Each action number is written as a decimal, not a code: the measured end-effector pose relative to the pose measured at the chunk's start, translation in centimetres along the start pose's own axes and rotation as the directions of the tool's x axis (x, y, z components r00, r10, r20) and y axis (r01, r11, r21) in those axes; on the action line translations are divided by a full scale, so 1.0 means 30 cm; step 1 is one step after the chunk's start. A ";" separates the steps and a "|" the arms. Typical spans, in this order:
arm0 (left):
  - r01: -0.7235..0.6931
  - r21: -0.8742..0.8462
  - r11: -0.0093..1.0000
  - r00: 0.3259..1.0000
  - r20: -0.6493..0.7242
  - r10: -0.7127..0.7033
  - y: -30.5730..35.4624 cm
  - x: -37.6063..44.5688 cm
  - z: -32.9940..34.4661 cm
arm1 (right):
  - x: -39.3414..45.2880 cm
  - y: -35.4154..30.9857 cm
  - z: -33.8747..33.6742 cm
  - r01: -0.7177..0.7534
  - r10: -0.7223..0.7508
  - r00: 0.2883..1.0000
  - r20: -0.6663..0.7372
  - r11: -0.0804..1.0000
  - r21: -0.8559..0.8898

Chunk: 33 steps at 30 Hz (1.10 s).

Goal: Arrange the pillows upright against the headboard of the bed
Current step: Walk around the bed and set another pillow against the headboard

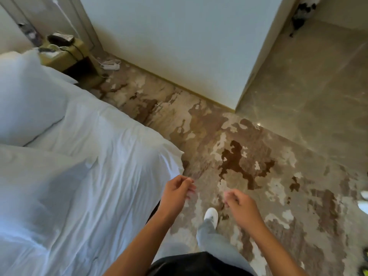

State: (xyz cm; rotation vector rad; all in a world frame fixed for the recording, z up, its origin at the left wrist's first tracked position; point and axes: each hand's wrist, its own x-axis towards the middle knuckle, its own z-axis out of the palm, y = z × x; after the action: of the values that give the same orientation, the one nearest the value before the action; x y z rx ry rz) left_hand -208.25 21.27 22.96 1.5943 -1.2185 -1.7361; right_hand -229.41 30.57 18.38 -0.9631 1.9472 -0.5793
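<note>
Patterned carpet flanks the bed, where two pillows lie unarranged at far left; left hand and right hand hover empty, fingers loosely curled, so arranging seems unstarted.

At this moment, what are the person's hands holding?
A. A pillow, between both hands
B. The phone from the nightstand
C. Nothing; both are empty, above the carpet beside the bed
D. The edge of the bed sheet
C. The left hand and right hand hang loosely curled and empty over the carpet, while the pillow lies untouched on the bed.
</note>
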 end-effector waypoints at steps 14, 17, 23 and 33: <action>0.007 -0.243 0.970 0.901 -0.418 -0.111 0.554 0.933 -0.089 | 1.270 -0.929 -0.191 0.437 -0.372 0.863 0.342 0.890 -0.134; 0.014 -0.313 0.950 0.897 -0.416 -0.151 0.720 1.203 -0.110 | 1.500 -1.023 -0.234 0.400 -0.311 0.879 0.361 0.894 -0.204; -0.039 -0.323 0.945 0.912 -0.398 -0.098 1.066 1.642 -0.221 | 1.930 -1.248 -0.300 0.326 -0.206 0.905 0.373 0.898 -0.296; -0.096 -0.400 0.912 0.770 -0.610 -0.187 1.279 2.193 -0.623 | 2.623 -1.879 -0.019 0.530 -0.264 0.756 0.599 0.784 -0.325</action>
State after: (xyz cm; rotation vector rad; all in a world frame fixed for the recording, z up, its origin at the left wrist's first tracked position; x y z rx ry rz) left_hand -211.95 -57.07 22.39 1.7337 -0.4397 -1.1826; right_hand -233.03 -66.15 18.99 -1.7001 1.3840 -0.0209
